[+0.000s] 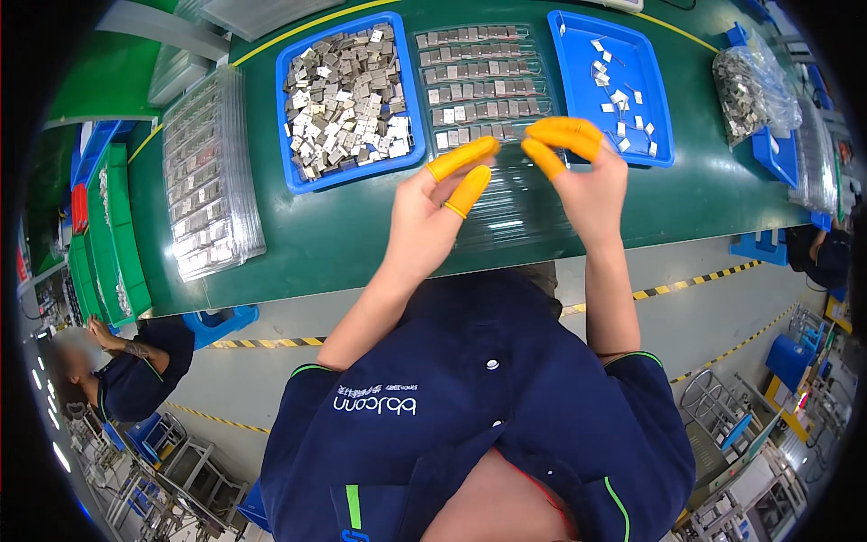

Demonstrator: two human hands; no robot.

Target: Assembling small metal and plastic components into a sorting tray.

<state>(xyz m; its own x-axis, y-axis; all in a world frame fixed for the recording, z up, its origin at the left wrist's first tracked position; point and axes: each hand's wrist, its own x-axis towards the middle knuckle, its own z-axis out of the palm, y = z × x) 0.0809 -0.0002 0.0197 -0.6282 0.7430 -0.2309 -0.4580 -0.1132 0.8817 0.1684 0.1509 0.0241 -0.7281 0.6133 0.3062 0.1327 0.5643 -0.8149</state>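
Beyond the left hand [429, 212] and right hand [596, 188], both yellow-capped, small grey rectangular metal pieces [467, 91] are filling several rows of a clear plastic tray [513, 212]; nearer rows are looking unfilled. Left fingertips are standing apart, empty; whether the right's are grasping anything, I cannot tell.

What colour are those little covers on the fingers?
The finger covers are yellow-orange, seen best in the head view.

Green trim [353, 507] edges the navy shirt [470, 361]; finger cots [467, 192] are yellow.
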